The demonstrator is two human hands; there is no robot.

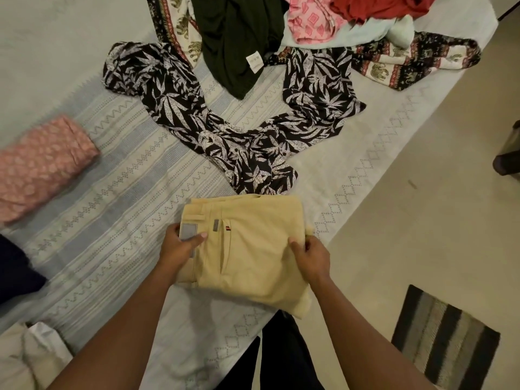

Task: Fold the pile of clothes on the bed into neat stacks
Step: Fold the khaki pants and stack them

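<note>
Folded pale yellow trousers (253, 246) lie at the near edge of the bed (118, 175). My left hand (180, 246) grips their left side at the waistband label, thumb on top. My right hand (311, 256) pinches the right edge of the fold. Beyond them a black-and-white leaf-print garment (225, 130) lies spread out. Further back is the unfolded pile: a dark green garment (236, 43), a pink patterned piece (309, 21), a red one (377, 7), a light blue one (371, 32) and elephant-print cloth (408, 63).
A folded pink patterned cloth (42, 170) sits at the left of the bed. A dark navy item (14, 271) and white cloth (33, 358) lie at the near left. On the floor to the right lies a striped mat (447, 339).
</note>
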